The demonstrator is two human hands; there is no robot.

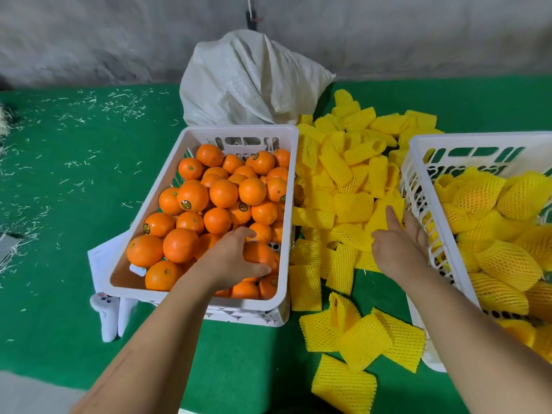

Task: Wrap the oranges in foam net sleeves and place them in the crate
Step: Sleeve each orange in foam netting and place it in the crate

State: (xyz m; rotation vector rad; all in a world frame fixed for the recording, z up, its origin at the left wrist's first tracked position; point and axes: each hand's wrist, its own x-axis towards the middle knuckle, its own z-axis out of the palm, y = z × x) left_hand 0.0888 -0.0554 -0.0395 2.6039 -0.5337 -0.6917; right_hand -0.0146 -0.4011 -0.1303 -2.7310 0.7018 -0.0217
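Observation:
A white crate (149, 201) at centre left is full of bare oranges (222, 193). My left hand (236, 258) is inside its near right corner, fingers and thumb curled round one orange (260, 254). Loose yellow foam net sleeves (343, 186) lie in a pile between the two crates. My right hand (398, 243) rests on that pile with straight fingers, touching a sleeve (379, 218) beside the right crate. The second white crate (418, 162) at the right holds several oranges wrapped in yellow sleeves (507, 264).
A green mat (74, 204) covers the table, strewn with pale shavings at the left. A white woven sack (248, 82) stands behind the orange crate. More sleeves (358, 339) lie near the front edge. Papers (100, 261) and a white object (106, 318) sit under the left crate's corner.

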